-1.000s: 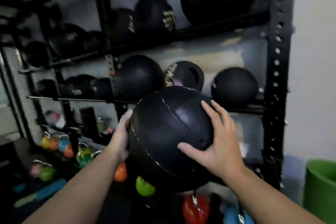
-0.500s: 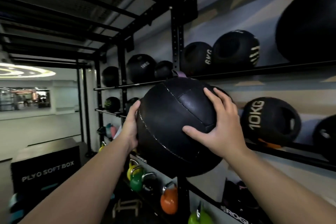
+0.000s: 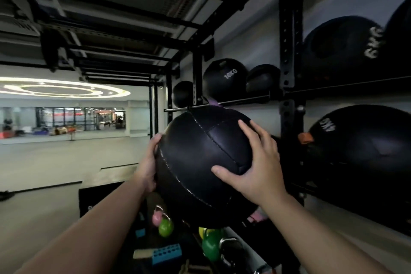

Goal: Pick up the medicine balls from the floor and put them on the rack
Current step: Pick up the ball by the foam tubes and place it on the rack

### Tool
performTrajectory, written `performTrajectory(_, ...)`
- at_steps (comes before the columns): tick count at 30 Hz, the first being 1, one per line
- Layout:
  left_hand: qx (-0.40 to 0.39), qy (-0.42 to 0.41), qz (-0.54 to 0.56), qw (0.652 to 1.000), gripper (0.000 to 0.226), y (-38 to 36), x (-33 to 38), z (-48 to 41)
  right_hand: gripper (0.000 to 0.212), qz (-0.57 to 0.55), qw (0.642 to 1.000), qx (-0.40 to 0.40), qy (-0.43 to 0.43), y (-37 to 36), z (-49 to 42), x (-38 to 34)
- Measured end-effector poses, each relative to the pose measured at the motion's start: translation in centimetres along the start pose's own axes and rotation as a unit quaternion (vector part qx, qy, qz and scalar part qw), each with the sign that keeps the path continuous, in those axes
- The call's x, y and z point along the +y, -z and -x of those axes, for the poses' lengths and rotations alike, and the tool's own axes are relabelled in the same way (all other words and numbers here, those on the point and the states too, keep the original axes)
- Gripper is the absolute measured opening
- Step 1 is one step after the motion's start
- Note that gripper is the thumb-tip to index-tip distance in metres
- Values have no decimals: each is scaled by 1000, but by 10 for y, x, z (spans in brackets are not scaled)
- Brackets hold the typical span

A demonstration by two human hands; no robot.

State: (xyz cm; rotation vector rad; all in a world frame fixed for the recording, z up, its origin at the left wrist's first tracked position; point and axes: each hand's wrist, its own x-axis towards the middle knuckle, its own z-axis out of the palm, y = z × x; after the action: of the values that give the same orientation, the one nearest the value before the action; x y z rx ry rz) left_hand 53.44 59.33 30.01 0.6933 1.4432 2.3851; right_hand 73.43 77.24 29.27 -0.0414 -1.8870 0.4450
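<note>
Medicine ball [image 3: 200, 162] now nearer rack [image 3: 289, 51], below "10KG" ball [image 3: 224, 78]; fingers of left hand [image 3: 148, 168] and right hand [image 3: 258, 162] clamped around it

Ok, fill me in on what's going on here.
A person is holding a large black stitched medicine ball in the air between both bare hands, the left hand on its left side, the right hand spread over its right front. It is raised in front of a black rack whose shelves already carry other black balls, one marked 10KG. The held ball is not yet on a shelf. Coloured kettlebells sit below.
</note>
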Motion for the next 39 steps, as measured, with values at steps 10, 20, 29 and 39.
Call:
performTrajectory(10,12,-11,20,1000,71,141,11,-161,115,5,999,-28,25,-221,-82,13)
performTrajectory(20,24,-33,19,999,63,299,49,-365,115,8,1000,-27,5,-449,-176,8)
performTrajectory(29,32,2,24,999,64,364,6,-501,115,30,999,-32,-4,-594,-222,74)
performTrajectory(39,46,-20,-15,999,65,438,3,-688,113,-21,1000,-5,9,-779,-312,157)
